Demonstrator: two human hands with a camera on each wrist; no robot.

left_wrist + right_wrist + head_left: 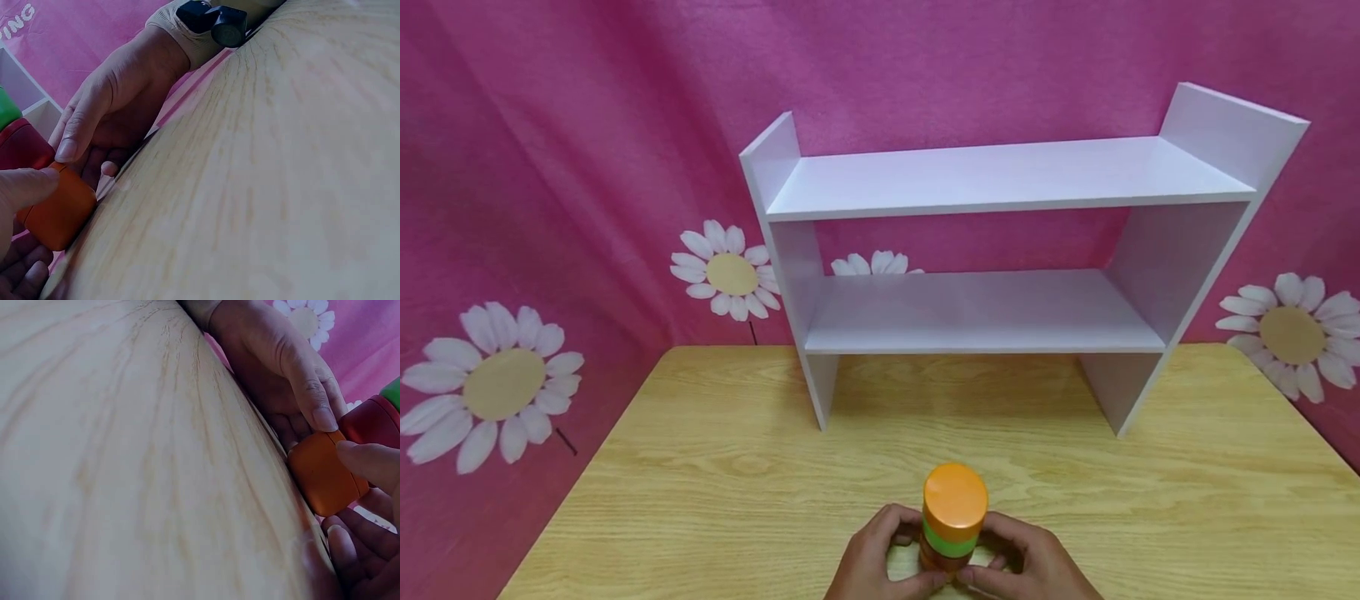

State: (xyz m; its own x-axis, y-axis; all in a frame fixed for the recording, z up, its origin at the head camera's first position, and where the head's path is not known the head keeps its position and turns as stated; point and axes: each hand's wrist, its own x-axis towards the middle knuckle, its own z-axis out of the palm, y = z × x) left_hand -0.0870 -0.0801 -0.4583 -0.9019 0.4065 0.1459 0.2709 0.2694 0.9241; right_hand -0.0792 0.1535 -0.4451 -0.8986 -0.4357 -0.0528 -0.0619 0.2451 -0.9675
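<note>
Operator: State the location of the stacked column (955, 521).

Technician: It is upright, between the left grip (877, 557) and the right grip (1033, 558). Both grips grasp it low down, with thumbs at the lowest orange piece (64, 209).

Operator: Give the order of pieces, upward from the thumbs.

Technician: Orange, then the red piece (25, 147), the green piece (950, 543) and the orange top piece (956, 497). Whether they are locked together or merely stacked cannot be told.

Operator: Principal fault?

Technician: Separation, in my judgement. The thumbs bear near the base; if the joints are loose, a sharp lift or sideways jerk could topple the pieces above.

Operator: Secondary fault?

Technician: Slip or tilt. The surfaces look smooth and rounded; unequal pressure from the two grips could turn the column or lean it toward the weaker one.

Operator: Hazards around the grips?

Technician: The counter (700, 483) lies beneath them and would take any dropped piece, which may roll. Ahead of them, well apart, stands the white shelf (985, 312); a column carried that way too low could strike a board edge. Behind the shelf hangs pink cloth (625, 167).
</note>
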